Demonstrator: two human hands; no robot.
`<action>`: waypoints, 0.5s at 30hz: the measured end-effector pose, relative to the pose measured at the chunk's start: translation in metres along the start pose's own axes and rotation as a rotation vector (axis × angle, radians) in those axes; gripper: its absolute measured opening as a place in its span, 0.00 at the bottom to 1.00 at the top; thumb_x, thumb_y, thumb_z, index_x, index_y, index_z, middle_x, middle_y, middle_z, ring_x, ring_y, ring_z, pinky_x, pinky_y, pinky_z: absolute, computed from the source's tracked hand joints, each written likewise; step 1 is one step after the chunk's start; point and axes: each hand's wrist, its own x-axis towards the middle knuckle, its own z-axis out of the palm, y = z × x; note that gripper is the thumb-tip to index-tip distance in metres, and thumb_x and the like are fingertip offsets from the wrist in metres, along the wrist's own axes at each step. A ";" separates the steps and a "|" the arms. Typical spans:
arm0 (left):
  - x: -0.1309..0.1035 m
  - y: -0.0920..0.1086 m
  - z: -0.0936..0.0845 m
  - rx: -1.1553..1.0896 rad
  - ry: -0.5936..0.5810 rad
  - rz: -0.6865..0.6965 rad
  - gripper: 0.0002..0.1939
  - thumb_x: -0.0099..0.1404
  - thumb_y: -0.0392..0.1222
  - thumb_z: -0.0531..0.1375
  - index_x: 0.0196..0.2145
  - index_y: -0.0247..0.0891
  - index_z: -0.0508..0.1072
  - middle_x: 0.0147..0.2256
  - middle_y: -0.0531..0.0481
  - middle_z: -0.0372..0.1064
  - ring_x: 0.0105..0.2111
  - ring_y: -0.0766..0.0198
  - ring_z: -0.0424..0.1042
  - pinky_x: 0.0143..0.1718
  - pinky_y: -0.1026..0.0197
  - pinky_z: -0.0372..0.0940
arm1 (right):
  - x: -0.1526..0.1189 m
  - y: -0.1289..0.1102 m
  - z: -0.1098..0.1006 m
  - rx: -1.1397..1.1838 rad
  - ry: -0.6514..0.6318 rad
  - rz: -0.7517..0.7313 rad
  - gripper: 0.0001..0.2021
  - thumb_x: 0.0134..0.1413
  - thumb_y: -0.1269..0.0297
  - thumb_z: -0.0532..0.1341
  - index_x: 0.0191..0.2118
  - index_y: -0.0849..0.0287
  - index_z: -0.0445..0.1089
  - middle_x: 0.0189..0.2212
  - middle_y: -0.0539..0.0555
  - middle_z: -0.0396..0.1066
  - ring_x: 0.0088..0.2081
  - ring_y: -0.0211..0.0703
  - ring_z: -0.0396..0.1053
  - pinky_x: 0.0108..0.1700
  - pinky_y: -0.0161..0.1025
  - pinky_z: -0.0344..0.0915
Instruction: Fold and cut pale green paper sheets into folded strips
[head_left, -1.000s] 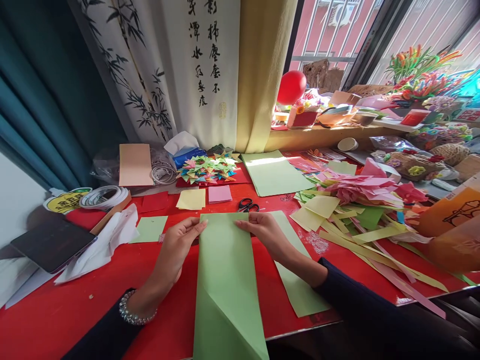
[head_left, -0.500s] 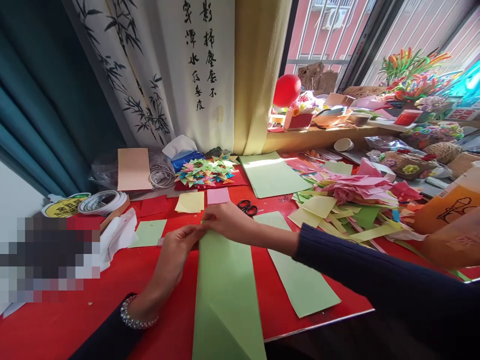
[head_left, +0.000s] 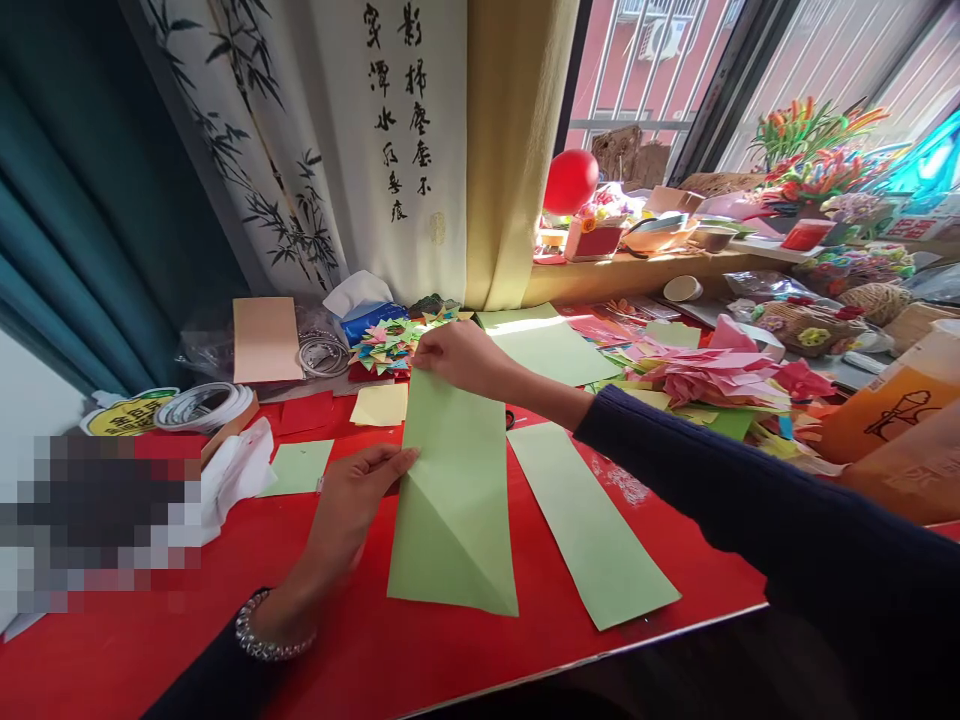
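A long green paper strip [head_left: 457, 500] with a diagonal crease near its lower end is held up in front of me. My right hand [head_left: 457, 355] pinches its top left corner, wrist reaching in from the right. Lower down, my left hand [head_left: 364, 490] grips the strip's left edge between thumb and fingers. To the right, a second pale green strip [head_left: 592, 530] lies flat on the red tabletop [head_left: 322, 650]. Behind the held strip, black scissors [head_left: 510, 419] are mostly hidden.
Folded paper pieces [head_left: 382, 345] are heaped at the back, near yellow squares [head_left: 379, 405] and a green square [head_left: 300, 468]. Large green sheets [head_left: 551, 345] lie behind my right arm. Pink paper scraps [head_left: 720, 375] and an orange bag [head_left: 892, 420] stand at the right; white tape rolls [head_left: 206, 402] at left.
My right hand has moved up and away, drawing the green strip upward so its lower edge now shows. My left hand stays low and now holds the strip's left edge.
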 end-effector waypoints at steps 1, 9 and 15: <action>0.000 0.000 0.000 0.011 0.000 0.003 0.14 0.49 0.51 0.66 0.25 0.37 0.75 0.25 0.52 0.72 0.28 0.64 0.70 0.32 0.65 0.65 | 0.002 0.000 -0.001 -0.019 0.004 -0.010 0.10 0.54 0.65 0.57 0.26 0.61 0.71 0.24 0.51 0.70 0.27 0.36 0.63 0.27 0.33 0.49; -0.003 -0.002 0.004 0.170 -0.114 0.051 0.14 0.51 0.50 0.64 0.20 0.38 0.71 0.20 0.55 0.68 0.24 0.66 0.67 0.29 0.66 0.64 | 0.019 0.015 -0.027 -0.125 0.167 -0.026 0.10 0.54 0.66 0.56 0.29 0.62 0.73 0.23 0.51 0.68 0.27 0.36 0.62 0.27 0.33 0.48; -0.004 -0.002 0.003 0.512 -0.142 0.222 0.17 0.55 0.50 0.61 0.15 0.39 0.66 0.11 0.58 0.60 0.15 0.70 0.60 0.23 0.67 0.57 | 0.005 -0.013 -0.054 -0.110 0.265 -0.089 0.11 0.56 0.65 0.56 0.32 0.63 0.73 0.23 0.50 0.67 0.30 0.37 0.64 0.32 0.35 0.52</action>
